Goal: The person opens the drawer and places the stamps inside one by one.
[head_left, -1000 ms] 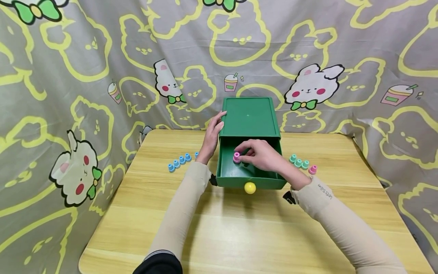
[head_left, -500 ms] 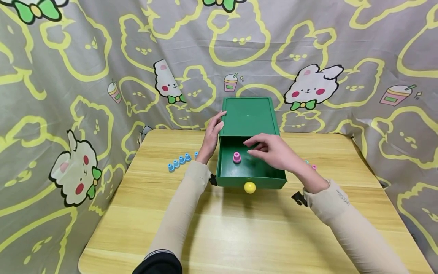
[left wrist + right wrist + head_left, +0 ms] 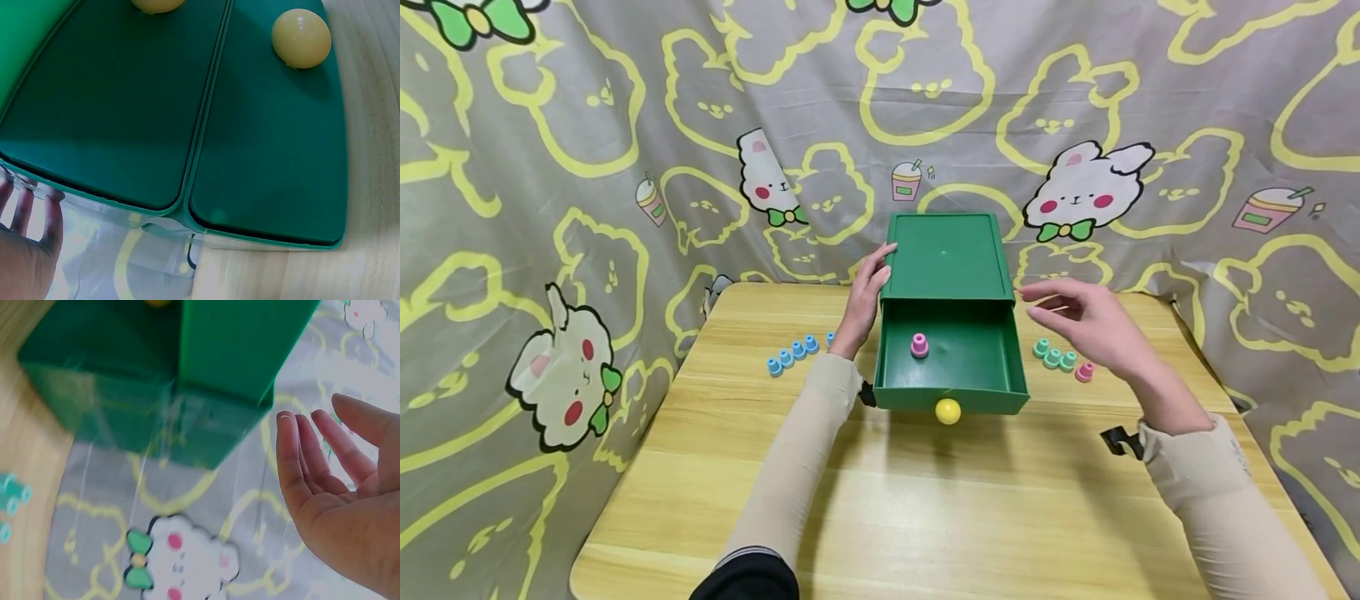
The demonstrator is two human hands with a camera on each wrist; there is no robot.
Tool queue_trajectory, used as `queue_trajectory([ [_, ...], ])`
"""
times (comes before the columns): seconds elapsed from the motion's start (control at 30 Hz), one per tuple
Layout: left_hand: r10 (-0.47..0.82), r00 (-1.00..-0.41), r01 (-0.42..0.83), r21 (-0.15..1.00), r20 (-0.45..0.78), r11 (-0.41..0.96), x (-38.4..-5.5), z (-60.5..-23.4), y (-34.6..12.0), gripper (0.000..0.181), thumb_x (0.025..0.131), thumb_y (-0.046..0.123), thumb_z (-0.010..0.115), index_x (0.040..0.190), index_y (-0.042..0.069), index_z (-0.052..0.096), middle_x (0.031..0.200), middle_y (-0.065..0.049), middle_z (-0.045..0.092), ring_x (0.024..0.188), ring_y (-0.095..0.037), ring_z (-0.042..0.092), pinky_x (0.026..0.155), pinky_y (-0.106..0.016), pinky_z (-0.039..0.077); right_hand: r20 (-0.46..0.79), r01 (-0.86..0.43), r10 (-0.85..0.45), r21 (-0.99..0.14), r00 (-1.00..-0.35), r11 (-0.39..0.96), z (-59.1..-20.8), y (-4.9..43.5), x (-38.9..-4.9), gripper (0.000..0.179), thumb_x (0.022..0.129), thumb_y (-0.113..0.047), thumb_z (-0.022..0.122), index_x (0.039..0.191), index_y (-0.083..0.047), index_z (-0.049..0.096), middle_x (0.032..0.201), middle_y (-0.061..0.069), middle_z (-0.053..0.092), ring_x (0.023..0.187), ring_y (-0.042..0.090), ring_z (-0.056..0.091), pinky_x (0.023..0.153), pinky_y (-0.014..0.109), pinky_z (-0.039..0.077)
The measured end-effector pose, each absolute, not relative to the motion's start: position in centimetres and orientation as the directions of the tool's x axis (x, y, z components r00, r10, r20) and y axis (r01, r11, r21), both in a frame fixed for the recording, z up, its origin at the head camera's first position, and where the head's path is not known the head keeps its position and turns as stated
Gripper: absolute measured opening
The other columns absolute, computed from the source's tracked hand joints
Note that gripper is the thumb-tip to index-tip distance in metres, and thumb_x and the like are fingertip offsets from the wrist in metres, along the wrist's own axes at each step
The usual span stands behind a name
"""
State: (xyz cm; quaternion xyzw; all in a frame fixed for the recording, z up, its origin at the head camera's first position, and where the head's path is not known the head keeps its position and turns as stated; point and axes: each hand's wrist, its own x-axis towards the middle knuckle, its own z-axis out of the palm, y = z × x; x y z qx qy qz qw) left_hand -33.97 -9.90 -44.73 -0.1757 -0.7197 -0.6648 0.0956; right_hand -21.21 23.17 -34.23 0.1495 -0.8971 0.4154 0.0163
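Observation:
A green drawer box (image 3: 947,254) stands on the table with its top drawer (image 3: 973,362) pulled out. One pink cone-shaped peg (image 3: 919,346) stands upright inside, toward the left. My left hand (image 3: 860,308) rests against the box's left side; the left wrist view shows its fingertips (image 3: 55,195) at that side. My right hand (image 3: 1093,329) hovers beyond the drawer's right side, fingers slightly bent and nothing in them. Below it on the table are several teal pegs (image 3: 1054,358) and another pink peg (image 3: 1085,372).
Several blue pegs (image 3: 799,350) stand in a slanting row left of the box. A yellow knob (image 3: 948,412) sticks out from the drawer front, and the left wrist view shows a second drawer below. A printed curtain (image 3: 827,92) hangs behind the wooden table (image 3: 917,508).
My right hand has let go of the pink peg, leaving it upright in the drawer, and has moved out to the right. My left hand has stayed on the box.

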Motion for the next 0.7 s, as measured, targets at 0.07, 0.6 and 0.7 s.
queue_trajectory([
  [0.07,0.126,-0.918,0.384,0.922,0.375,0.054,-34.0,-44.7,-9.9,0.050,0.106,0.034,0.044,0.154,0.022,0.051,0.160,-0.004,0.039,0.141,-0.024,0.044,0.120,-0.050,0.035,0.153,-0.261,-0.223,-0.744,-0.963,0.615,-34.7,24.4,-21.3,0.034,0.103,-0.026,0.066,0.134,-0.013,0.069,0.131,0.010,0.069,0.097,-0.005,0.065,0.081,0.011,0.051],
  [0.6,0.130,-0.919,0.383,0.921,0.373,0.066,-33.8,-44.7,-10.0,0.050,0.106,0.035,0.044,0.155,0.024,0.050,0.161,-0.003,0.037,0.143,-0.024,0.042,0.120,-0.050,0.033,0.119,-0.124,-0.049,-0.781,-0.992,0.612,-41.9,32.3,-21.8,0.045,0.105,-0.030,0.061,0.142,-0.003,0.061,0.118,-0.018,0.063,0.095,-0.011,0.057,0.077,0.010,0.047],
  [0.7,0.128,-0.919,0.383,0.921,0.373,0.066,-33.8,-44.7,-9.9,0.050,0.106,0.034,0.044,0.155,0.023,0.050,0.162,-0.003,0.037,0.143,-0.024,0.042,0.120,-0.050,0.034,0.101,-0.091,-0.019,-0.784,-0.995,0.614,-43.1,33.5,-21.8,0.047,0.105,-0.031,0.061,0.142,-0.001,0.060,0.111,-0.029,0.059,0.093,-0.013,0.057,0.076,0.010,0.047],
])
